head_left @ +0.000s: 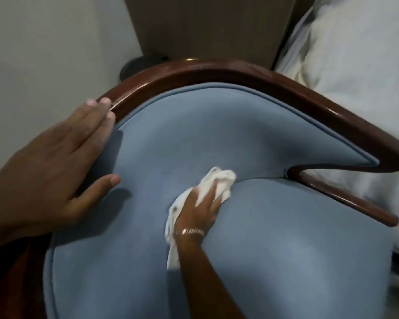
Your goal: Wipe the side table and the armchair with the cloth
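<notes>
The armchair (194,125) fills the view, with blue upholstery and a glossy dark wooden frame (217,73) curving around its back and arms. My right hand (199,209) presses a crumpled white cloth (221,183) against the crease where the seat meets the backrest; a metal bracelet shows on that wrist. My left hand (62,157) rests flat on the left side of the chair, fingers spread over the wooden rim and thumb on the blue fabric. It holds nothing.
A bed with white bedding (355,77) lies close along the right side of the chair. A brown panel (205,26) stands behind the chair, and a dark round object (136,66) sits by the pale wall at the left.
</notes>
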